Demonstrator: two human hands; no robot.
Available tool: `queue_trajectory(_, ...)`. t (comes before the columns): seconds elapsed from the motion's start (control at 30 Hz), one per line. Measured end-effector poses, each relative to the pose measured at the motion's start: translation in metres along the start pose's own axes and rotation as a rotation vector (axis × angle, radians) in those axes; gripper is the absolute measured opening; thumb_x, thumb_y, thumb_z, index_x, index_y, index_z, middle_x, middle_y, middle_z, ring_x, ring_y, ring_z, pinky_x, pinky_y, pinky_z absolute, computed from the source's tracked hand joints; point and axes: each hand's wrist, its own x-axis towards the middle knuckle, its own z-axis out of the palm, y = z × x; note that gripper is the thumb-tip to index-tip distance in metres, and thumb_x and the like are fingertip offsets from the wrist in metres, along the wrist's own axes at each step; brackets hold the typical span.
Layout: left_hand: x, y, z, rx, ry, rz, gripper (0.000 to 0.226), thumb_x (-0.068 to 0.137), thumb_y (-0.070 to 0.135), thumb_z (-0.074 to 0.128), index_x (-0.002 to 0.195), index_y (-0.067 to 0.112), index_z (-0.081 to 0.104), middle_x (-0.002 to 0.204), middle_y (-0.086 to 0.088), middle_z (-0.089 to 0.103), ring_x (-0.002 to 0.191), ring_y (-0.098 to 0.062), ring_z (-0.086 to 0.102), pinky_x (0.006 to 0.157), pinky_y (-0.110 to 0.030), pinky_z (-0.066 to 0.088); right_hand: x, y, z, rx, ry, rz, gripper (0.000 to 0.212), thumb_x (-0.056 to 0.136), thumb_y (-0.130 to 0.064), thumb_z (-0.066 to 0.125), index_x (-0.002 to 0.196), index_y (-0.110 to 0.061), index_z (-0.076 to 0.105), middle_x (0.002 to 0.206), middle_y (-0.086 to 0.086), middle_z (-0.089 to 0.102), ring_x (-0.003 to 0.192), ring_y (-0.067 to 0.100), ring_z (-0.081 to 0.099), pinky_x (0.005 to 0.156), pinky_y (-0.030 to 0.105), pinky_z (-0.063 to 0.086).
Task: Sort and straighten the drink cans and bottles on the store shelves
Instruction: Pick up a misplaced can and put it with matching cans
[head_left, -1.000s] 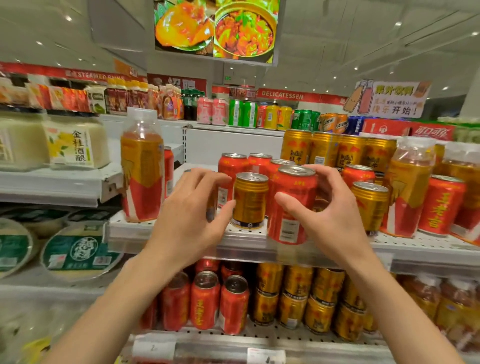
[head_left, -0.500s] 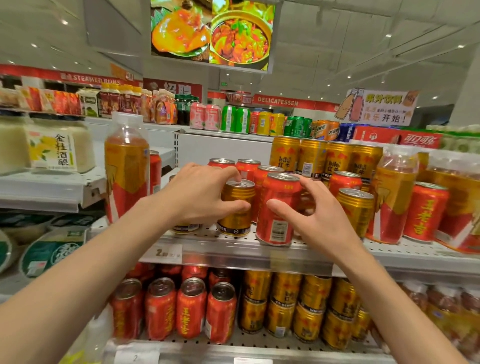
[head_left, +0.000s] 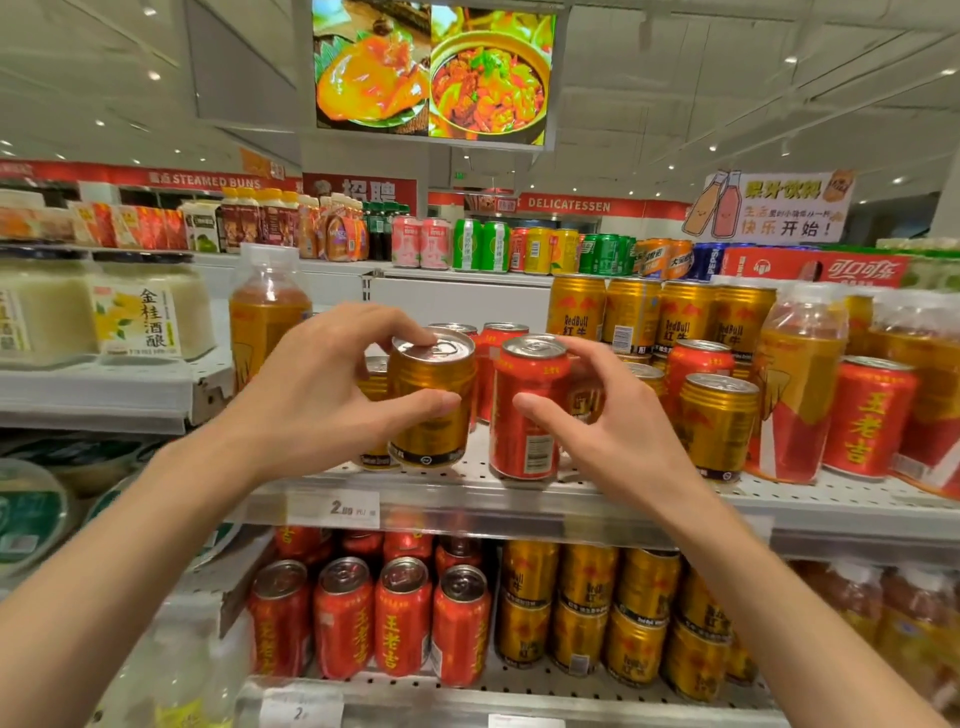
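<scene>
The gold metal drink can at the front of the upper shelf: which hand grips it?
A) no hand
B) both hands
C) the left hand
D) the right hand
C: the left hand curls its thumb and fingers round the gold metal drink can, while the right hand is at the red metal drink can beside it.

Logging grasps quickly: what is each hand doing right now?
Left hand: holding the gold Red Bull can, fingers on its top, thumb across its front.
Right hand: fingers curled round the red can, which stands on the shelf.
</scene>
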Motion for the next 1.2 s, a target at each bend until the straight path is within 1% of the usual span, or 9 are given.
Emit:
queue_trajectory(0.07,-0.007,0.000,-0.008,-0.032,-0.005,-0.022,0.050,0.075,0.064,0.074,0.111,0.030,0.067,0.100,0.026,0.059,0.089,0.011,0.053,0.069,-0.008,0.041,0.003,-0.007,0.012,-0.009,-0.020,-0.027,0.073,0.084,-0.050,0.073,0.147,-0.026,0.044,0.125,-0.018,0.062,0.113,0.000,0.058,0.098,0.021,0.049)
queue_trajectory(0.2,-0.018,-0.002,-0.016,-0.071,-0.029,-0.060,0.045,0.073,0.051,0.077,0.110,0.026,0.068,0.102,0.021,0.061,0.089,0.009,0.056,0.070,-0.009,0.046,0.010,-0.018,0.036,-0.081,-0.014,-0.074,0.077,0.087,-0.051,0.071,0.152,-0.024,0.040,0.141,-0.005,0.057,0.126,0.009,0.055,0.108,0.029,0.047)
queue_trajectory(0.3,-0.024,-0.008,-0.019,-0.078,-0.040,-0.094,0.046,0.073,0.054,0.077,0.110,0.030,0.067,0.104,0.019,0.062,0.088,0.005,0.058,0.070,-0.012,0.049,0.017,-0.026,0.047,-0.180,-0.007,-0.062,0.079,0.089,-0.052,0.068,0.155,-0.020,0.037,0.138,-0.001,0.050,0.125,0.015,0.053,0.107,0.033,0.045)
queue_trajectory(0.47,-0.029,-0.015,-0.021,-0.090,-0.050,-0.102,0.048,0.072,0.058,0.074,0.111,0.031,0.067,0.105,0.021,0.062,0.087,0.002,0.060,0.069,-0.017,0.053,0.019,-0.030,0.057,-0.221,0.079,-0.068,0.070,0.090,-0.047,0.071,0.149,-0.017,0.046,0.139,0.002,0.063,0.127,0.019,0.060,0.107,0.038,0.048)
queue_trajectory(0.6,-0.031,-0.021,-0.022,-0.098,-0.070,-0.108,0.050,0.072,0.062,0.072,0.111,0.033,0.067,0.106,0.021,0.062,0.080,-0.002,0.064,0.069,-0.024,0.056,0.016,-0.031,0.058,-0.259,0.089,-0.024,0.069,0.092,-0.049,0.066,0.151,-0.018,0.045,0.135,0.002,0.060,0.123,0.019,0.058,0.106,0.045,0.048)
queue_trajectory(0.8,-0.035,-0.028,-0.019,-0.139,-0.081,-0.120,0.051,0.069,0.066,0.069,0.110,0.034,0.066,0.108,0.026,0.061,0.080,0.003,0.065,0.070,-0.021,0.055,0.014,-0.033,0.049,-0.421,0.049,0.019,0.066,0.096,-0.053,0.058,0.149,-0.015,0.048,0.121,0.003,0.068,0.109,0.019,0.065,0.095,0.037,0.052)
queue_trajectory(0.93,-0.037,-0.032,-0.015,-0.181,-0.095,-0.124,0.050,0.070,0.066,0.069,0.109,0.037,0.066,0.111,0.025,0.062,0.077,0.003,0.068,0.070,-0.021,0.056,0.014,-0.037,0.044,-0.468,0.005,0.033,0.061,0.098,-0.049,0.057,0.147,-0.016,0.049,0.109,-0.001,0.063,0.098,0.017,0.062,0.091,0.035,0.053)
queue_trajectory(1.1,-0.040,-0.037,-0.008,-0.247,-0.107,-0.129,0.048,0.071,0.064,0.072,0.111,0.039,0.066,0.114,0.022,0.063,0.079,0.000,0.069,0.069,-0.020,0.057,0.003,-0.029,0.028,-0.286,-0.030,0.028,0.054,0.094,-0.039,0.066,0.143,-0.021,0.054,0.097,-0.010,0.068,0.086,0.007,0.064,0.084,0.030,0.057)
queue_trajectory(1.2,-0.041,-0.032,0.000,-0.318,-0.110,-0.136,0.047,0.070,0.062,0.072,0.111,0.038,0.067,0.115,0.021,0.063,0.086,0.000,0.069,0.070,-0.019,0.057,-0.017,-0.028,0.014,-0.140,-0.137,0.062,0.046,0.093,-0.039,0.068,0.136,-0.027,0.058,0.096,-0.016,0.069,0.088,0.001,0.066,0.079,0.022,0.057)
